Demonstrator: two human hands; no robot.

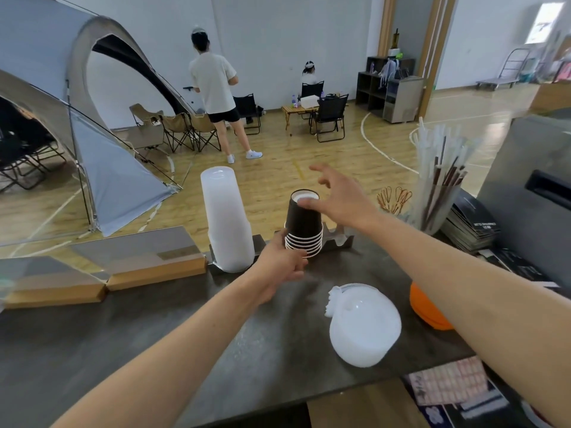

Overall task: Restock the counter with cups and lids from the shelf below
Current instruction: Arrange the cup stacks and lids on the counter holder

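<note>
A stack of several upside-down black paper cups (303,222) stands at the counter's far edge. My left hand (282,257) holds the stack's lower rims from the left, its fingers curled against them. My right hand (338,196) hovers over the top cup with fingers spread; its thumb touches the white bottom of the top cup. Left of it stands a tall stack of frosted plastic cups (227,217). A bagged bundle of clear dome lids (363,324) lies on the dark counter (154,335) nearer to me.
A grooved holder (335,240) runs behind the cups. Wooden blocks (139,257) sit at the left, a straw jar (437,196), brochures (472,223) and a grey machine (531,193) at the right, an orange disc (428,310) beside the lids. Beyond are a tent, chairs and two people.
</note>
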